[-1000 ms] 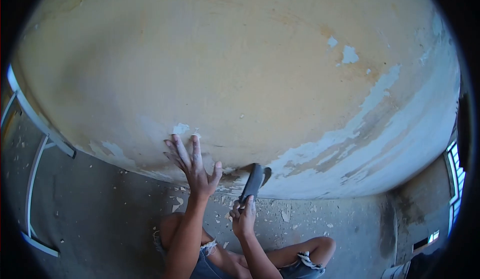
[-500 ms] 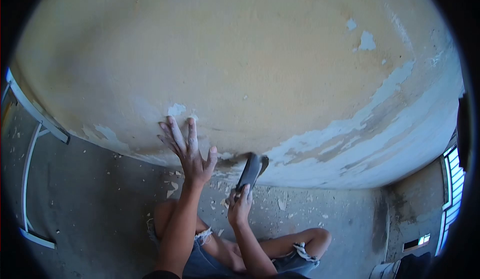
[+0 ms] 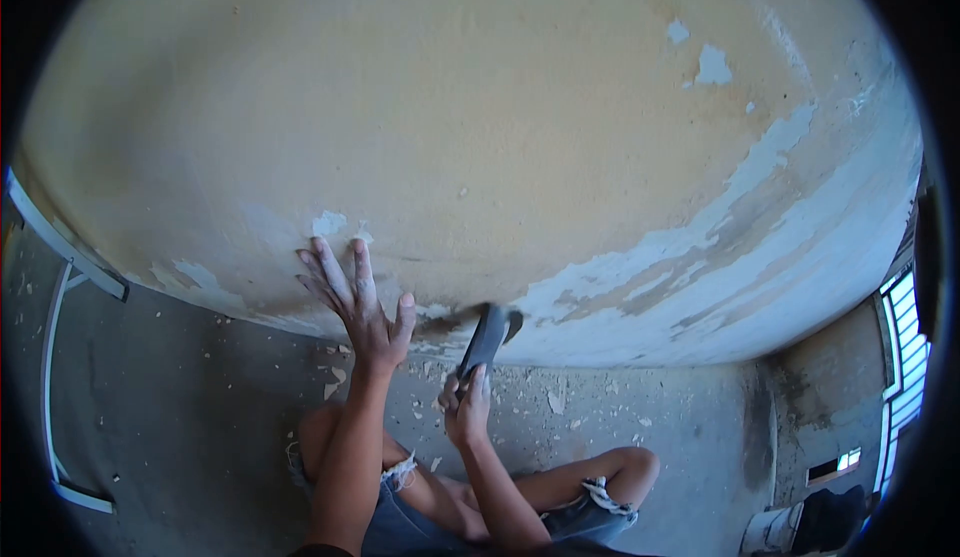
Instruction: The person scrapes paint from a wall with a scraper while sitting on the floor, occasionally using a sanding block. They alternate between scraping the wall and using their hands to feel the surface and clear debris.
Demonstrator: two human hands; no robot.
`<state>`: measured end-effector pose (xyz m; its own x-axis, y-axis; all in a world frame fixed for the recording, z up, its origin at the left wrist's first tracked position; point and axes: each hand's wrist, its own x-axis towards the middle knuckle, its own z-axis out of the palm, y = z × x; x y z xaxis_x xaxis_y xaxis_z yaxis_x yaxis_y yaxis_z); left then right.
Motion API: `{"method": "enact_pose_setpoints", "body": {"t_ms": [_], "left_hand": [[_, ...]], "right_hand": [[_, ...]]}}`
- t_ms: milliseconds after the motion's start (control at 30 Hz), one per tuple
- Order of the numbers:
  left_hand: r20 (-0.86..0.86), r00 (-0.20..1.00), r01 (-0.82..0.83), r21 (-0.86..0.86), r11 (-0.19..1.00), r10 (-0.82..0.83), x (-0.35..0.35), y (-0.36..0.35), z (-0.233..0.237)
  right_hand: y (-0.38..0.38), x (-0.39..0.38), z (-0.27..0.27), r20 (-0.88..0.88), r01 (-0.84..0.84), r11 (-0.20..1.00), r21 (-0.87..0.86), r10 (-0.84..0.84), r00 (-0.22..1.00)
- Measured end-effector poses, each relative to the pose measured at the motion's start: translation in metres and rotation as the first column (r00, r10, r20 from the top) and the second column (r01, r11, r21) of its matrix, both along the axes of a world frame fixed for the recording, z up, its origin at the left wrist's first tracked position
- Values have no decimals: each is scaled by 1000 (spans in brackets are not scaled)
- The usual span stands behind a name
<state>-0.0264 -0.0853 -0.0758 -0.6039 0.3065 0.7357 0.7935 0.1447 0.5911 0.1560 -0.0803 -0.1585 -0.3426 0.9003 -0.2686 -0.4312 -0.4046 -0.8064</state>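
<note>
My left hand [image 3: 362, 307] lies against the lower part of the yellowish wall [image 3: 480, 147], its dusty fingers spread, beside small bare patches of peeled paint [image 3: 328, 223]. Lower and to the right, my right hand [image 3: 467, 412] grips a dark flat scraper [image 3: 485, 339] by its lower end. The tool points up, its far end at the foot of the wall where paint has flaked off. A dark shadow beside the tool partly hides whether its edge touches the surface.
Paint flakes [image 3: 556, 401] litter the grey floor [image 3: 210, 437] along the wall. A white metal frame [image 3: 48, 377] stands at left. My bent legs [image 3: 580, 475] fill the bottom middle. At right are a barred window [image 3: 903, 357] and a whitish container [image 3: 770, 532] with dark cloth.
The view has shifted slightly, so wall and hands appear a little further left. My left hand keeps its spread pose on the wall. The right hand still holds the scraper at the wall's foot.
</note>
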Motion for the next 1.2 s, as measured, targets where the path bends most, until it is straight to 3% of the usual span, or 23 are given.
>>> {"method": "enact_pose_setpoints", "body": {"t_ms": [67,133,233,267,333,400,467,533,633,667,767,800,867,933,1033,1133,1200], "left_hand": [[13,1000,27,2,1000,-27,1,2,0],[-3,1000,-10,49,999,10,0,6,-4],[-22,999,-22,61,998,23,-1,8,-4],[-28,999,-24,57,998,26,-1,8,-5],[-33,999,-37,66,997,39,-3,8,-5],[-38,999,-31,57,998,33,-2,8,-7],[-4,1000,-8,28,1000,8,2,3,-5],[5,1000,14,24,1000,-15,1,5,-2],[-15,1000,-20,56,998,21,0,8,-2],[-10,1000,-5,76,997,6,0,9,-2],[-6,1000,10,83,996,-9,-1,6,-2],[-14,1000,19,92,996,-18,-1,7,-3],[-23,1000,20,81,997,-18,-4,8,-2],[-14,1000,23,77,997,-22,-2,6,-5],[-14,999,41,90,995,-40,0,7,-5],[-13,1000,17,128,992,-15,-1,12,-5],[-24,1000,12,129,992,-9,-2,12,-6]], "right_hand": [[29,-12,47,-74,17,987,159,-5,997],[51,-16,81,-166,47,981,190,-15,986],[49,-9,64,-114,2,979,204,22,993],[44,-1,35,-23,-57,976,211,63,998],[21,12,-7,2,-16,996,88,16,1000],[9,9,1,30,91,996,9,-91,995],[23,2,28,-2,81,995,61,-81,997],[43,-8,74,-92,77,973,217,-58,994],[57,-13,101,-157,50,969,240,-12,988],[54,-13,100,-175,10,967,253,36,984],[27,-2,4,-49,-83,995,62,86,995],[17,-5,-5,9,-83,996,-15,83,996],[16,-5,-18,-48,-66,997,-51,64,997],[12,-3,6,-118,-45,997,-57,38,992],[51,-19,77,-210,-8,992,123,34,977],[61,-12,74,-187,-45,981,189,81,979],[45,-3,19,-66,-81,991,110,89,994]]}}
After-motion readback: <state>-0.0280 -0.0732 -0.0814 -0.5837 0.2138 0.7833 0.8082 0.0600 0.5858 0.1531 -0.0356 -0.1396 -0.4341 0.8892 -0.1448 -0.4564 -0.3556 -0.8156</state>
